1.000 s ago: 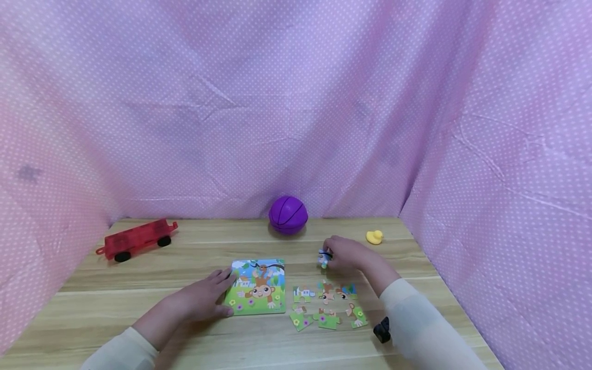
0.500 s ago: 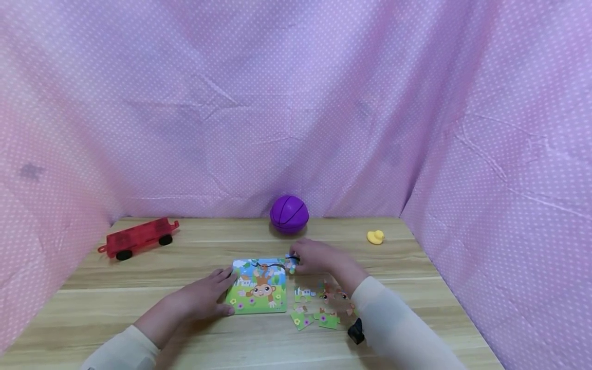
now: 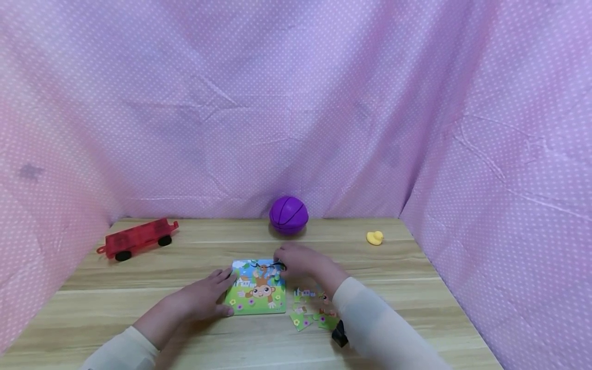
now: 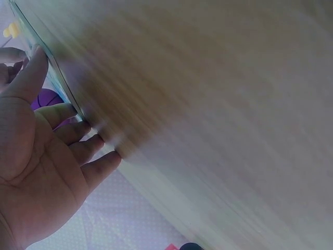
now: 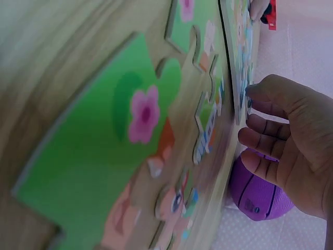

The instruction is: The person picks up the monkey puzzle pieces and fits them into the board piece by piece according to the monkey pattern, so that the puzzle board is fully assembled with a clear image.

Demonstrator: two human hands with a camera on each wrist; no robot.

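The puzzle board with its monkey picture lies flat on the table. At its upper right corner my right hand pinches a small blue puzzle piece, mostly covered by the fingers. In the right wrist view, the right thumb and index fingertips are right at the board's edge. My left hand rests against the board's left side, thumb near the lower left corner; its fingers are extended in the left wrist view. Loose puzzle pieces lie right of the board, some hidden under the right forearm.
A purple ball stands at the back middle of the wooden table. A red toy wagon is at the far left and a yellow toy duck at the back right. Pink dotted cloth encloses the back and sides.
My right hand has carried the blue puzzle piece left, from behind the loose pieces to the board's upper right corner. The left hand has stayed at the board's left side.
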